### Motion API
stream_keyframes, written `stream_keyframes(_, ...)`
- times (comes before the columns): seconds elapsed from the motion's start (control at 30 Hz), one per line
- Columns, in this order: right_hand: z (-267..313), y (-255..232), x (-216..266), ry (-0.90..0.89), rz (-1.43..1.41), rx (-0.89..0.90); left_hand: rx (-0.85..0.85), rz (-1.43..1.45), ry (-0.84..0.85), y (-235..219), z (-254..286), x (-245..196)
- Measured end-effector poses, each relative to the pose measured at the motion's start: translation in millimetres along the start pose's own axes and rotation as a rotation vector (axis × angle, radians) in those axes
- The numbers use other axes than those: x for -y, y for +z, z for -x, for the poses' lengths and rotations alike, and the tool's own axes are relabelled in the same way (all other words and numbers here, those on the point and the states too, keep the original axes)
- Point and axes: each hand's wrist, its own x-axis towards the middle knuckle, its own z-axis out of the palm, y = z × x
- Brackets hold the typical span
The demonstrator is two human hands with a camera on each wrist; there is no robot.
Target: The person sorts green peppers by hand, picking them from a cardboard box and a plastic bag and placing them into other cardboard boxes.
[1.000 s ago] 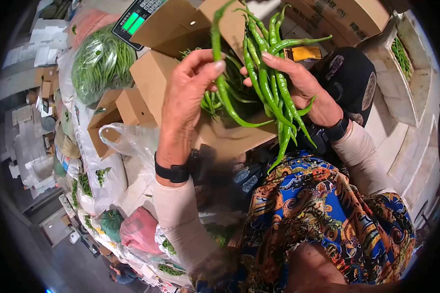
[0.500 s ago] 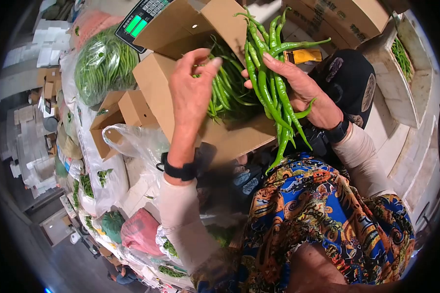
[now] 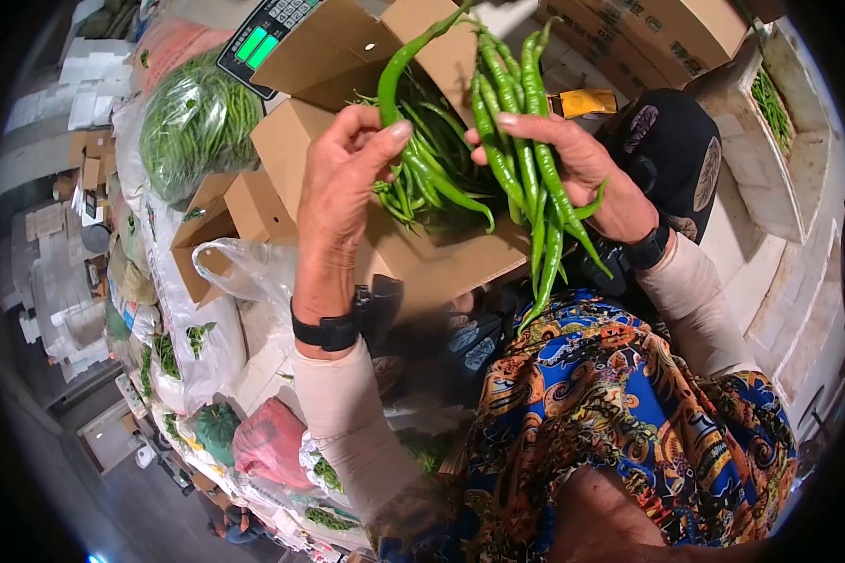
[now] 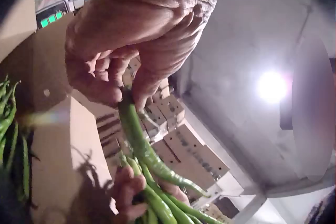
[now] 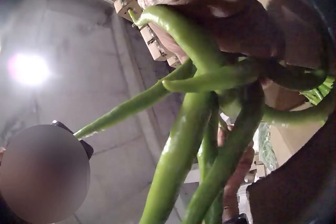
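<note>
The left hand (image 3: 336,178) pinches one long green pepper (image 3: 399,80) between thumb and fingers; the right hand (image 3: 591,174) grips a bunch of peppers (image 3: 528,141). Beyond them, an open cardboard box (image 3: 300,131) holds more peppers, with a scale (image 3: 265,42) at far left.

From above, a narrow way down into the open carton (image 3: 455,267) shows between the lone pepper (image 3: 388,89) and the pepper bunch (image 3: 537,89); raised flaps (image 3: 324,61) bar its far side (the scale (image 3: 261,45) sits just beyond), and the bunch obstructs the right
</note>
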Motion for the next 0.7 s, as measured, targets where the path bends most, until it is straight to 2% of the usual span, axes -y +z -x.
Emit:
stream_keyframes(0.03, 1.0, 0.4, -0.3, -0.018, -0.064, -0.050, -0.004, -0.002, -0.001, -8.0, 1.2, 1.4)
stream_keyframes(0.13, -0.5, -10.5, -0.1, 0.009, -0.245, -0.023, -0.088, -0.136, -0.079, -24.7, 3.5, 6.4)
stream_keyframes(0.27, -0.4, -15.0, 3.0, 0.014, -0.301, 0.033, -0.127, -0.101, -0.124, -35.6, 3.4, 22.1)
stream_keyframes(0.33, -2.9, -12.5, -1.1, -0.003, -0.288, 0.026, -0.078, -0.123, -0.172, -37.5, -1.4, 33.2)
stream_keyframes(0.43, -0.2, -10.4, 0.5, 0.010, -0.271, 0.054, -0.151, -0.233, -0.173, -17.1, -8.5, 48.8)
stream_keyframes(0.47, 0.3, -9.1, 2.2, 0.043, -0.268, 0.092, -0.255, -0.564, 0.022, -17.4, -13.5, 60.9)
stream_keyframes(0.5, 1.0, -6.1, 2.5, 0.040, -0.267, 0.096, -0.255, -0.566, 0.027, -12.6, -12.5, 55.5)
stream_keyframes(0.57, 3.3, 0.3, 0.2, -0.055, -0.188, 0.086, -0.250, -0.402, 0.170, 6.3, -4.8, 30.4)
stream_keyframes(0.6, -0.3, -1.5, -2.1, -0.047, -0.191, 0.070, -0.184, -0.346, 0.086, 19.3, 3.4, 11.9)
stream_keyframes(0.63, -1.9, 2.3, -4.8, -0.073, -0.179, 0.032, -0.179, -0.343, 0.090, 30.7, 9.4, 4.6)
stream_keyframes(0.7, -1.5, -0.1, -4.1, -0.045, -0.140, 0.147, -0.051, -0.234, 0.078, 51.7, 17.6, 0.0)
